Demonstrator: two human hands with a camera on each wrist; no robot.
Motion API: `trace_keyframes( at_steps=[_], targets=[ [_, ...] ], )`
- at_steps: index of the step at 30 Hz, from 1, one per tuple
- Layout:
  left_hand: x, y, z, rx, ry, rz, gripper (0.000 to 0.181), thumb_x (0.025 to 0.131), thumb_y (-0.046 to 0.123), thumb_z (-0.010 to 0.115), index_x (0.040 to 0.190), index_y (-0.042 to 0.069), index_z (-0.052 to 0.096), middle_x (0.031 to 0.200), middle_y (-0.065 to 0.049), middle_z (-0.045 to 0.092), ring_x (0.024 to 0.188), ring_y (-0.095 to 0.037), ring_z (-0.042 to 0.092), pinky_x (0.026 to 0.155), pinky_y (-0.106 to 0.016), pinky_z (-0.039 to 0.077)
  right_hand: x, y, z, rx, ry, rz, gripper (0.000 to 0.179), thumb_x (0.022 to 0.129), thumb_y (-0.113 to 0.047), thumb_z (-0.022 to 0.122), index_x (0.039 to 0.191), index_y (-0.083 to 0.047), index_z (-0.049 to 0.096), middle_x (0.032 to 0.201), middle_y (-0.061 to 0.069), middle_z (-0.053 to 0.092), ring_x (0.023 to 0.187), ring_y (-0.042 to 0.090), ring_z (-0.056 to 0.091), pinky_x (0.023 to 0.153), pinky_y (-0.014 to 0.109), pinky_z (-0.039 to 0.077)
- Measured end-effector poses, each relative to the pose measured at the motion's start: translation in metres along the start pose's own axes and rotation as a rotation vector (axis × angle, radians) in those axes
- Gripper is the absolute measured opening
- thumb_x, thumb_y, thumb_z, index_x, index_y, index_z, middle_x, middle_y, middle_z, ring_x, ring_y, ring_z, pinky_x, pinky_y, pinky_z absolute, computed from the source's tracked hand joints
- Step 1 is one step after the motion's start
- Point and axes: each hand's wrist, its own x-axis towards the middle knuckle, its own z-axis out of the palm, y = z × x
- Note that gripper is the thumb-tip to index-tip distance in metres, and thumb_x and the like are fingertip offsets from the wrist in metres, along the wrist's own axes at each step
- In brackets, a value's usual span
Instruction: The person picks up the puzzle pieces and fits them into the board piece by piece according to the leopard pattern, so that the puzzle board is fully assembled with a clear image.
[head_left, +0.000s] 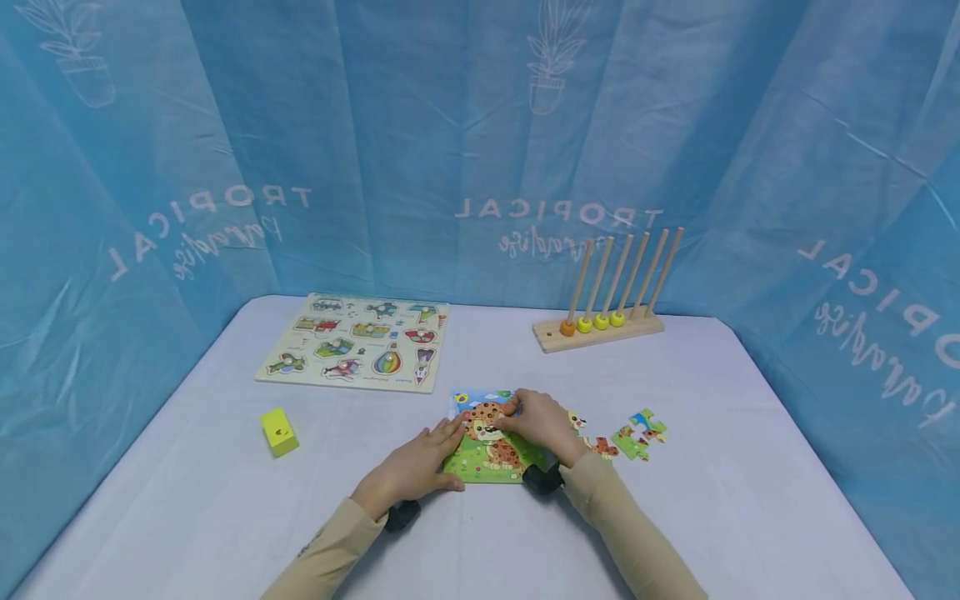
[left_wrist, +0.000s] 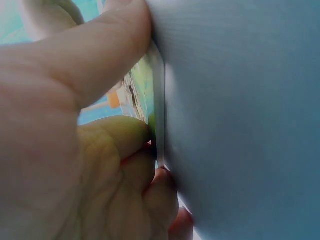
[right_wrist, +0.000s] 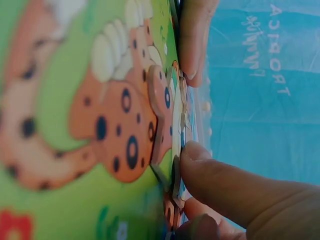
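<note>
Lying flat, green, leopard-printed: jigsaw [head_left: 495, 452] | left hand [head_left: 414, 467]: straight-fingered on its edge | right hand [head_left: 546, 423]: pinching spotted piece [head_left: 510, 408]

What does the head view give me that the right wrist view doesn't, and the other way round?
Only the head view shows the yellow block, the wooden peg stand and the loose puzzle pieces to the right.

Only the right wrist view shows, close up, the thick side edge of a raised piece.

Both show the spotted-animal puzzle, the right hand, at least part of the left hand, and the blue curtain.
</note>
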Motion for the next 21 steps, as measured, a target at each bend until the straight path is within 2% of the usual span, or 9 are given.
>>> trace_keyframes(
  at_steps=[8, 15, 21],
  targets=[
    [0.002, 0.001, 0.000, 0.012, -0.005, -0.016, 0.085, 0.087, 0.041, 0.067, 0.150, -0.001, 0.030, 0.161, -0.014, 0.021, 0.148, -0.035, 0.023, 0.121, -0.052, 0.024, 0.002, -0.003, 0.000, -0.012, -0.007, 0.003, 0.025, 0.082, -0.034, 0.077, 0.087, -0.014, 0.063, 0.078, 0.001, 0.062, 0.062, 0.016, 0.052, 0.051, 0.028, 0.040],
    [0.007, 0.000, 0.001, 0.025, -0.008, -0.031, 0.084, 0.086, 0.042, 0.068, 0.149, 0.000, 0.032, 0.161, -0.013, 0.023, 0.148, -0.033, 0.024, 0.121, -0.051, 0.025, 0.002, 0.001, 0.000, 0.006, 0.042, -0.018, 0.024, 0.082, -0.032, 0.077, 0.087, -0.014, 0.063, 0.074, 0.001, 0.060, 0.060, 0.014, 0.051, 0.052, 0.026, 0.040],
    [0.007, 0.002, -0.001, -0.002, -0.006, -0.037, 0.085, 0.086, 0.041, 0.069, 0.149, -0.001, 0.032, 0.161, -0.015, 0.022, 0.148, -0.034, 0.023, 0.122, -0.050, 0.023, 0.003, 0.018, -0.015, 0.168, 0.015, -0.082, 0.018, 0.090, -0.025, 0.069, 0.101, -0.010, 0.065, 0.077, 0.003, 0.061, 0.063, 0.015, 0.052, 0.053, 0.029, 0.042]
  ],
)
